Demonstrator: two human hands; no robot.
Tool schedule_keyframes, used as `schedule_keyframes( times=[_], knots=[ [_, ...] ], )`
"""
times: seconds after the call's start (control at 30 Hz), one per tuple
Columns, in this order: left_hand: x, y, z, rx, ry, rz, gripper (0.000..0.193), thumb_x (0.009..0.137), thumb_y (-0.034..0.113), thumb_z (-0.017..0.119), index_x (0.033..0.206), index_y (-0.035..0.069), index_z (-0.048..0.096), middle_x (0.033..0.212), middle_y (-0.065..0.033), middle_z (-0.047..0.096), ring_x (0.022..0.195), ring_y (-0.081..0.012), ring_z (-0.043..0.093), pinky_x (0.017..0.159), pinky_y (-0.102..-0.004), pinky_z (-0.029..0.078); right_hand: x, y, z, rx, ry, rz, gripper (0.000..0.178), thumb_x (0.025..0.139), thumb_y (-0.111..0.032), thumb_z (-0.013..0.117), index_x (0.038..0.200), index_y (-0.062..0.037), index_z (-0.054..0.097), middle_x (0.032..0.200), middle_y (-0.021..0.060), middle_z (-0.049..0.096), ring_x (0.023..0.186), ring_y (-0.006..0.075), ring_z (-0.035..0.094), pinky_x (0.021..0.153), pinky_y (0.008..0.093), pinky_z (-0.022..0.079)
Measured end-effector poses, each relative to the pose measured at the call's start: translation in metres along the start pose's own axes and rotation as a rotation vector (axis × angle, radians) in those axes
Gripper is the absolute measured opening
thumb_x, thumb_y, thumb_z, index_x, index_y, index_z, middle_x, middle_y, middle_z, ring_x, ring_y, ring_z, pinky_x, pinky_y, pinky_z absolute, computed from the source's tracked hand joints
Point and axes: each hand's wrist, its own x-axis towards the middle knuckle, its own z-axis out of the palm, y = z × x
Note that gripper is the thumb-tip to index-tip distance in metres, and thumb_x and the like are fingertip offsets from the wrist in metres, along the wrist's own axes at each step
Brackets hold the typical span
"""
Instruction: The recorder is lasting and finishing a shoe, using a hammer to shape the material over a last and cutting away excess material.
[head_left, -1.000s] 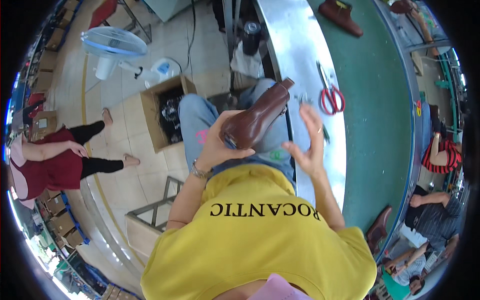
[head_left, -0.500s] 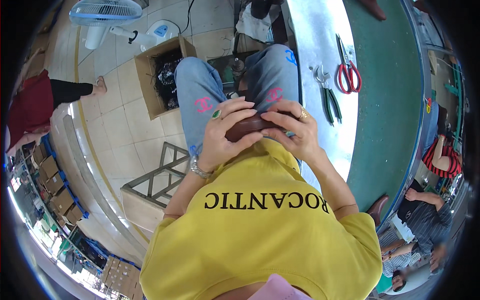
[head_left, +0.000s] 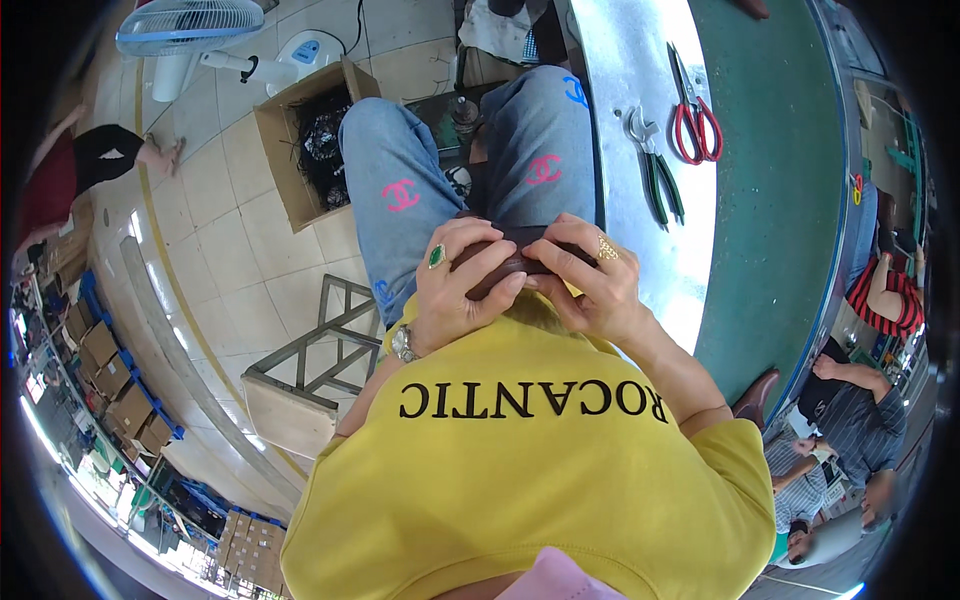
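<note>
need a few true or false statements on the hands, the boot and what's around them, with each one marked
1. The left hand and right hand both hold the brown boot. True.
2. The scissors have green handles. False: the scissors' handles are red.
3. Green-handled pliers lie on the metal bench. True.
4. The green-stoned ring is on the right hand. False: it is on the left hand.

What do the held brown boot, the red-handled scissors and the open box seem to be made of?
Brown boot: probably smooth leather, real or imitation, judging by its slight sheen. Scissors: greyish metal blades; red handles, likely plastic-coated, evenly coloured. Box: apparently matt cardboard, plain brown with thin walls.
</note>
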Motion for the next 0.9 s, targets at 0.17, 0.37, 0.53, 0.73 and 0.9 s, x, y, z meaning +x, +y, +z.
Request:
schedule_keyframes(
  times=[0.17, 0.37, 0.53, 0.73, 0.9],
  knots=[
    [0.006, -0.002, -0.003, -0.005, -0.008, -0.076, 0.024, 0.079, 0.021, 0.075, 0.096, 0.005, 0.069, 0.099, -0.0109, 0.063, 0.091, -0.0311, 0.062, 0.082, -0.0394, 0.051, 0.013, 0.003, -0.004, 0.051, -0.088, 0.055, 0.031, 0.069, -0.015, 0.080, 0.097, -0.0083, 0.069, 0.093, 0.0049, 0.062, 0.076, 0.0240, 0.065, 0.062, 0.0342, 0.053],
    [0.042, -0.016, -0.060, -0.350, -0.212, -0.226, 0.041, 0.087, 0.038, 0.066, 0.105, 0.001, 0.068, 0.107, -0.0126, 0.066, 0.096, -0.0237, 0.064, 0.088, -0.0365, 0.049, 0.058, -0.004, -0.011, 0.187, -0.096, -0.115, 0.027, 0.068, -0.012, 0.082, 0.092, -0.0052, 0.070, 0.089, 0.0071, 0.063, 0.073, 0.0256, 0.064, 0.062, 0.0339, 0.052],
    [0.082, -0.049, -0.061, -1.033, -0.576, -0.431, 0.065, 0.092, 0.052, 0.055, 0.129, -0.001, 0.053, 0.121, -0.0112, 0.061, 0.110, -0.0209, 0.060, 0.097, -0.0345, 0.046, 0.105, -0.010, -0.019, 0.468, -0.243, -0.458, 0.025, 0.069, -0.012, 0.082, 0.090, -0.0041, 0.071, 0.089, 0.0087, 0.064, 0.076, 0.0281, 0.064, 0.068, 0.0355, 0.052],
    [0.041, -0.085, 0.000, -1.304, -0.616, -0.556, 0.075, 0.093, 0.058, 0.052, 0.141, 0.001, 0.039, 0.135, -0.0118, 0.051, 0.121, -0.0177, 0.053, 0.101, -0.0315, 0.045, 0.122, 0.023, -0.016, 0.315, -0.226, -0.271, 0.049, 0.065, -0.015, 0.085, 0.112, -0.0089, 0.071, 0.116, 0.0076, 0.060, 0.113, 0.0235, 0.056, 0.094, 0.0382, 0.047],
    [0.022, -0.088, 0.013, -1.330, -0.316, -0.711, 0.078, 0.092, 0.050, 0.061, 0.149, 0.007, 0.029, 0.139, -0.0092, 0.047, 0.123, -0.0147, 0.051, 0.100, -0.0310, 0.046, 0.054, 0.033, 0.018, 0.606, -0.046, 0.439, 0.068, 0.075, -0.016, 0.082, 0.136, -0.0070, 0.054, 0.124, 0.0103, 0.059, 0.116, 0.0212, 0.056, 0.097, 0.0333, 0.046]
  ],
)
